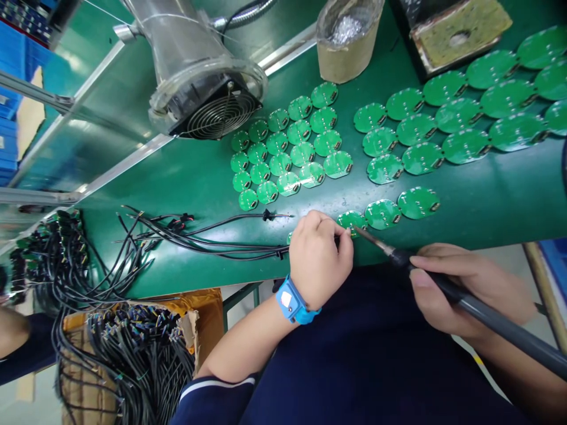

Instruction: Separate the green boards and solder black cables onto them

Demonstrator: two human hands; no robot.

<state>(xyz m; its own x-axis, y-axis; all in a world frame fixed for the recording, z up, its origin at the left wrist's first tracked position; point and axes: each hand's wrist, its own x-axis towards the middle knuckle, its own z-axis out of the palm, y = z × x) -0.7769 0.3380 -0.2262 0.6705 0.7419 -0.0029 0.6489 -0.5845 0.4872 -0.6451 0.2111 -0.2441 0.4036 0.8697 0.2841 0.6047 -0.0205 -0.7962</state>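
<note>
My left hand (319, 255), with a blue wrist strap (292, 302), is closed at the near edge of the green bench. It pinches black wires (239, 251) against a round green circuit board (351, 220). My right hand (465, 289) grips a black soldering iron (482, 316). The iron's tip (361, 233) touches that board just right of my left fingers. Two more round boards (401, 209) lie in a row to the right.
Several rows of round green boards (290, 150) cover the bench, with larger ones (465, 112) at right. A fume fan (208, 88) stands at the back. A solder-wire tub (348, 38) and a sponge tray (458, 32) sit behind. Black cable bundles (119, 330) fill a box at left.
</note>
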